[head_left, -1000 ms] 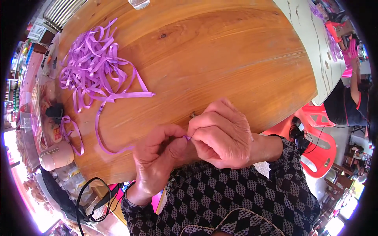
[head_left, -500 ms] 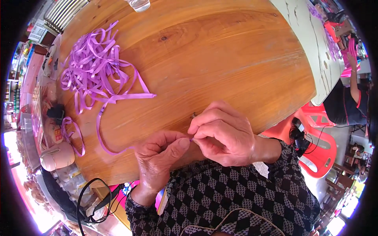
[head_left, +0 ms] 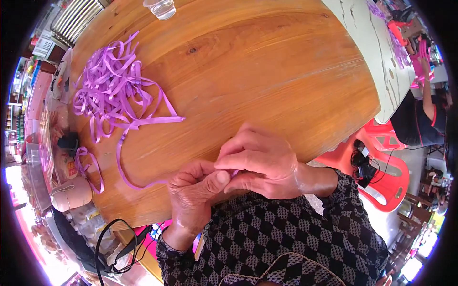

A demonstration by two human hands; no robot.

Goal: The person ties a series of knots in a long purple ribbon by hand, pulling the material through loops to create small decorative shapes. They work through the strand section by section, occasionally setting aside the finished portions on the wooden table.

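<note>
A purple ribbon [head_left: 120,164] runs from a loose, tangled pile [head_left: 107,83] at the left of the wooden table, curving along the tabletop into my left hand [head_left: 194,187]. That hand pinches the ribbon between thumb and fingers close to the table's near edge. My right hand [head_left: 262,164] meets it fingertip to fingertip, its thumb and fingers closed on a small purple bit of the same ribbon that shows between them. The fingers hide most of what lies in the pinch. One ribbon end [head_left: 180,119] lies flat, pointing right from the pile.
On the wooden table [head_left: 276,81], a clear cup [head_left: 164,10] stands at the far edge. A pink rounded case [head_left: 71,194] sits at the left. A red chair [head_left: 393,176] bearing black cables [head_left: 365,169] is at the right, near a white marbled table [head_left: 384,71] and another person [head_left: 420,119].
My right hand has moved slightly left, and its fingers now overlap the left fingertips more closely. The short stretch of ribbon between the hands is now mostly covered.
</note>
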